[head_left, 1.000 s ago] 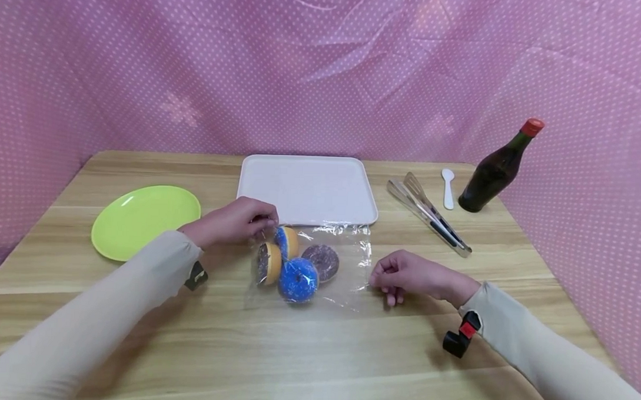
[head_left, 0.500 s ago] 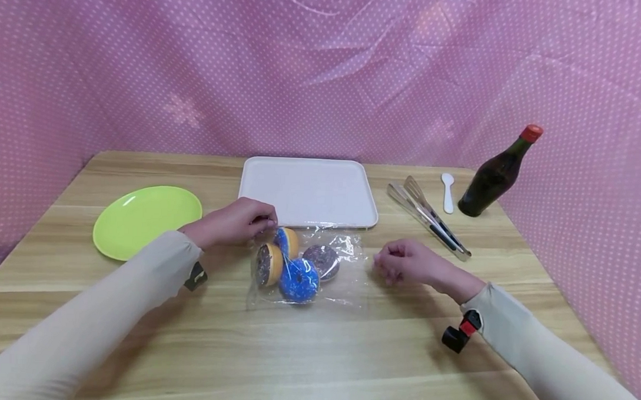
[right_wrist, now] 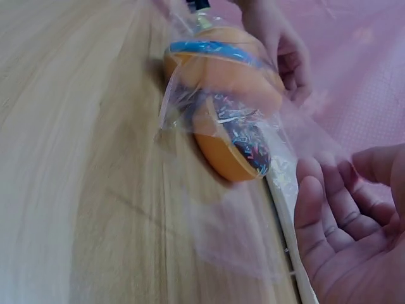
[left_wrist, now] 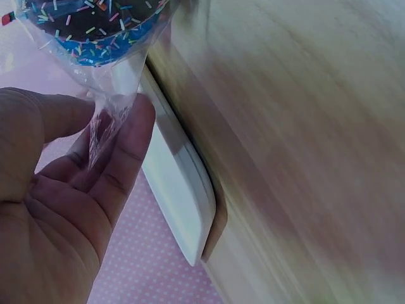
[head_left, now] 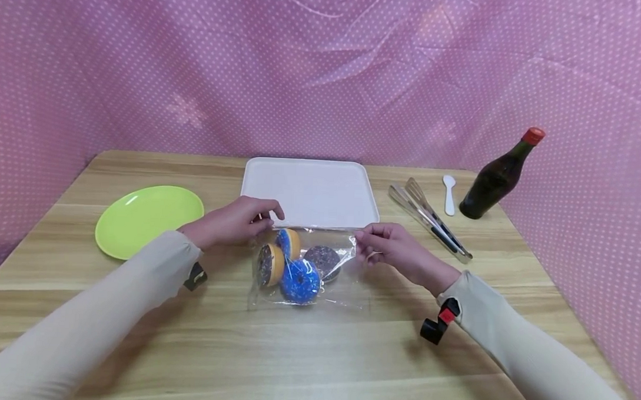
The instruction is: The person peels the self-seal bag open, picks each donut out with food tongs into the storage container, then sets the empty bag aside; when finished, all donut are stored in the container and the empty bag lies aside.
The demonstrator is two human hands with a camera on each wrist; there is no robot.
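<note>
A clear plastic bag (head_left: 346, 292) with several toy donuts inside lies on the table between the hands. A blue donut (head_left: 300, 280) is at its front, a chocolate one (head_left: 322, 260) to the right, and two stand on edge at the left. My left hand (head_left: 240, 219) holds the bag's far left corner; the left wrist view has the crumpled film between thumb and fingers, below a sprinkled donut (left_wrist: 104, 47). Thumb and fingertips of my right hand (head_left: 395, 250) pinch the far right corner, and the film stretches from them in the right wrist view.
Behind the bag lies a white tray (head_left: 310, 188). To the left is a green plate (head_left: 150, 220). Metal tongs (head_left: 428, 218), a white spoon (head_left: 448, 195) and a dark bottle with a red cap (head_left: 496, 179) occupy the right side. A pink dotted cloth (head_left: 325, 76) surrounds the table.
My right hand has moved left and away from me, from beside the bag to its far right corner, which it now pinches. My left index finger has lifted slightly. The donuts have hardly shifted.
</note>
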